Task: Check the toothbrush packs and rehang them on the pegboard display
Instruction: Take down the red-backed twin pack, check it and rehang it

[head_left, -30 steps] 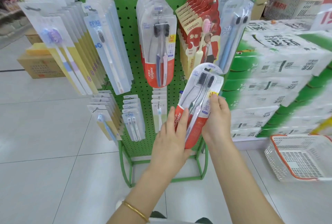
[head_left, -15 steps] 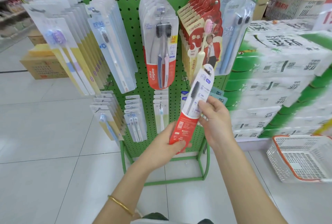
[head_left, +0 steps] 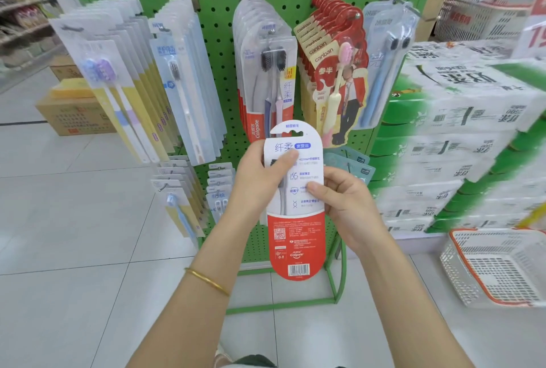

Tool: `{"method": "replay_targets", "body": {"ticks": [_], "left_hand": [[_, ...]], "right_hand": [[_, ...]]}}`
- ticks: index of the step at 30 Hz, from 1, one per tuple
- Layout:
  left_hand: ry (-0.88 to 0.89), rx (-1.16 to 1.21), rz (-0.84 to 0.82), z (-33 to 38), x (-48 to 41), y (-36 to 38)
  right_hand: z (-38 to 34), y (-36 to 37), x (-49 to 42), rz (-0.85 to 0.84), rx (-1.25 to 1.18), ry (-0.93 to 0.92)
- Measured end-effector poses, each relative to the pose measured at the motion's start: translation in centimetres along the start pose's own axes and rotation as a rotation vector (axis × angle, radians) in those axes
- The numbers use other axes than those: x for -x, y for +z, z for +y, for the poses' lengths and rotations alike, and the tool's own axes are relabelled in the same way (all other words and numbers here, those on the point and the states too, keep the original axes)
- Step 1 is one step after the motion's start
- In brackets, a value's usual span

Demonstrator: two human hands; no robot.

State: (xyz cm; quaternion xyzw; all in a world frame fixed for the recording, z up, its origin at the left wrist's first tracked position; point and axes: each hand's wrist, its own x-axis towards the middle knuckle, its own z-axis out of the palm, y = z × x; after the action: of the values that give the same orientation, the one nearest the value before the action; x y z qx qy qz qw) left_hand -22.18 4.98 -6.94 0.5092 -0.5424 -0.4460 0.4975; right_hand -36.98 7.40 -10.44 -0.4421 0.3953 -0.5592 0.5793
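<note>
The left hand (head_left: 260,181) and right hand (head_left: 345,205) pinch the toothbrush pack (head_left: 295,237), whose printed back needs uncovering for reading.

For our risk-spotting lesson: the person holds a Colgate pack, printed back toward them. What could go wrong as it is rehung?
The held pack shows its barcode side, so it may get hung back to front. The Colgate row looks crowded on its peg, with canban packs close beside; the pack might snag or slip off.
</note>
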Motion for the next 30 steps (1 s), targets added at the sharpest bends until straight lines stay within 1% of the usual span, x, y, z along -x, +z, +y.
{"method": "replay_targets", "body": {"ticks": [4, 8, 13, 14, 16, 18, 20, 22, 24, 26, 28, 30], "left_hand": [[0.019, 0.047, -0.001, 0.6, -0.7, 0.1], [0.0, 0.158, -0.06, 0.7, -0.9, -0.1], [0.038, 0.287, -0.199, 1.5, -1.2, -0.2], [0.047, 0.305, -0.225, 1.7, -1.3, -0.3], [0.069, 0.324, -0.267, 2.2, -1.6, -0.7], [0.093, 0.322, -0.284, 2.8, -2.1, -1.3], [0.119, 0.276, -0.262, 3.4, -2.5, -1.8], [0.149, 0.191, -0.195, 4.0, -2.8, -2.2], [0.205, 0.125, -0.085, 4.7, -3.0, -2.4], [0.266, 0.132, 0.014, 5.4, -3.0, -2.5], [0.315, 0.168, 0.07, 6.1, -3.0, -2.7], [0.361, 0.166, 0.096, 6.6, -3.1, -2.7]], "right_hand": [[-0.4, -0.3, -0.2, -0.032, -0.028, 0.032], [-0.2, -0.7, -0.4, -0.106, -0.095, 0.116], [0.6, 0.1, -0.5, -0.31, -0.254, 0.191], [0.5, 0.4, -0.6, -0.335, -0.261, 0.199], [0.0, 0.9, -0.9, -0.372, -0.2, 0.165], [-1.0, 1.4, -1.4, -0.363, -0.118, 0.121], [-2.1, 1.8, -2.0, -0.325, -0.066, 0.084], [-3.1, 2.7, -2.3, -0.237, 0.092, 0.011], [-4.1, 3.9, -2.7, -0.063, 0.309, -0.116], [-5.0, 5.3, -3.3, 0.161, 0.461, -0.255], [-5.2, 6.5, -4.4, 0.319, 0.533, -0.361], [-5.0, 7.5, -5.7, 0.419, 0.581, -0.429]]}}
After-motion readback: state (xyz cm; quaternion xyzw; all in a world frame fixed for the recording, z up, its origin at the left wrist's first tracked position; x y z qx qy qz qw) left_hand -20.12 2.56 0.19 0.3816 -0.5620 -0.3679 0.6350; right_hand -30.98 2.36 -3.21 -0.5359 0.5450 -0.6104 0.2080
